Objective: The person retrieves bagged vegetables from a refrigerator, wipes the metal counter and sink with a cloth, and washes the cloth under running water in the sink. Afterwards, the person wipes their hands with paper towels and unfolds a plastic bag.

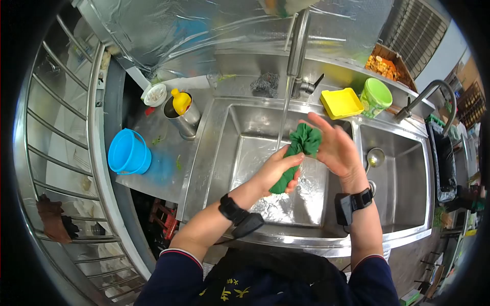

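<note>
A green cloth (304, 140), bunched and twisted, is held above the left basin of a steel double sink (245, 204). My left hand (280, 171) is wrapped round the lower part of the cloth. Close beside its upper end is my right hand (334, 148), palm up with the fingers spread; whether it touches the cloth is hard to tell. Water runs from the tall faucet (297, 48) down into the basin, just left of the cloth.
A yellow tray (342, 103) and a green bucket (376, 97) stand behind the sink. In the right basin lies a ladle (375, 157). The left counter holds a blue bucket (129, 152), a metal container (185, 122) and a white bowl (155, 95). Steel wool (265, 85) lies by the faucet.
</note>
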Demonstrator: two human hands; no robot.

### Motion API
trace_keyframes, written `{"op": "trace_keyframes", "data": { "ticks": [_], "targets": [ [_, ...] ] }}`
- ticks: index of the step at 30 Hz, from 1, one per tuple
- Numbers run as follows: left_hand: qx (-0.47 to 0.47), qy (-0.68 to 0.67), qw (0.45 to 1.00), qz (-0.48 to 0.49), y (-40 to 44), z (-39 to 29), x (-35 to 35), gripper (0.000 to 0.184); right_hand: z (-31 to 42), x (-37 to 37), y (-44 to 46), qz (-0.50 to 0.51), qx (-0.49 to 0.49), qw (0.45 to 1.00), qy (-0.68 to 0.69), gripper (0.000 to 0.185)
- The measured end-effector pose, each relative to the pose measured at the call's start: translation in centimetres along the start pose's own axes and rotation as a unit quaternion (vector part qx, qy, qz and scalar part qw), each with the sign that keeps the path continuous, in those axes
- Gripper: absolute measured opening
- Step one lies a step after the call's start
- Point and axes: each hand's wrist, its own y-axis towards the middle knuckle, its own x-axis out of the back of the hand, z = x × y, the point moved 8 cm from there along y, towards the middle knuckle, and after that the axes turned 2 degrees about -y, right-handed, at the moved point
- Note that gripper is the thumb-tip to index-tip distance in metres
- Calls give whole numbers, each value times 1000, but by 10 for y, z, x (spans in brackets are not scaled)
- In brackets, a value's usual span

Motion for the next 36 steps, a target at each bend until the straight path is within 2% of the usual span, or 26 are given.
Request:
{"op": "trace_keyframes", "data": {
  "ticks": [1, 2, 3, 5, 6, 8, 9, 10, 11, 13, 14, 15, 17, 19, 21, 23, 25, 27, 28, 30, 31, 33, 34, 36],
  "targets": [
    [-5, -1, 1000, 4, -4, -2, -6, 24, 13, -13, -2, 84, 28, 996, 17, 87],
    [45, -164, 979, 109, -10, 5, -28, 28, 18, -14, 2, 123, 60, 991, 4, 89],
    [96, -319, 919, 210, -20, 5, -50, 33, 18, -24, 8, 125, 62, 990, -2, 89],
    [104, -345, 878, 316, -32, 2, -81, 43, 25, -70, 14, 240, 130, 962, 34, 84],
    [100, -378, 852, 349, -35, 1, -89, 43, 27, -73, 12, 242, 128, 961, 30, 84],
    [78, -394, 838, 371, -42, -4, -91, 43, 26, -83, 4, 276, 154, 949, -1, 72],
    [59, -408, 823, 391, -52, -14, -94, 42, 29, -89, 5, 224, 161, 959, -70, 48],
    [60, -393, 843, 363, -57, -17, -91, 34, 28, -90, 6, 160, 133, 974, -89, 38],
    [63, -398, 841, 361, -58, -16, -83, 34, 26, -85, 5, 92, 106, 984, -111, 29],
    [108, -248, 934, 232, -45, 0, -59, 35, 11, -71, 5, 23, 33, 998, -43, 22],
    [118, -144, 971, 152, -41, 4, -47, 21, -1, -61, 7, -15, -2, 999, -46, 13],
    [127, -139, 969, 161, -35, 8, -44, 21, -11, -51, 9, -36, -9, 997, -62, 8],
    [144, 38, 987, 63, -7, 33, -10, 13, -33, -18, 15, -102, -17, 988, -118, 8],
    [101, 178, 979, 22, 13, 47, 13, 14, -49, 12, 13, -194, 5, 968, -162, 8],
    [-18, 388, 921, -37, 46, 62, 37, 18, -74, 62, 7, -318, -6, 907, -274, 9],
    [21, 471, 877, -88, 52, 73, 39, 20, -88, 87, 0, -393, 40, 853, -343, 9],
    [-113, 562, 815, -83, 71, 90, 50, 19, -113, 126, -4, -447, 141, 785, -404, 10],
    [-193, 654, 726, -89, 75, 96, 52, 21, -139, 161, -15, -552, 121, 729, -387, 9],
    [-191, 687, 693, -107, 74, 95, 54, 25, -128, 163, -15, -570, 141, 715, -381, 9],
    [-150, 772, 606, -118, 70, 85, 42, 39, -156, 177, -41, -678, 58, 729, -71, 12],
    [-143, 779, 603, -92, 69, 86, 32, 39, -152, 168, -51, -695, 58, 715, -55, 12],
    [-192, 788, 571, -131, 63, 70, 17, 35, -149, 154, -44, -660, 58, 737, 136, 22],
    [-196, 791, 566, -125, 61, 63, 13, 35, -149, 158, -41, -660, 65, 734, 142, 22],
    [-226, 809, 539, -71, 51, 54, 0, 28, -133, 155, -22, -579, 34, 813, -56, 32]
  ]
}}
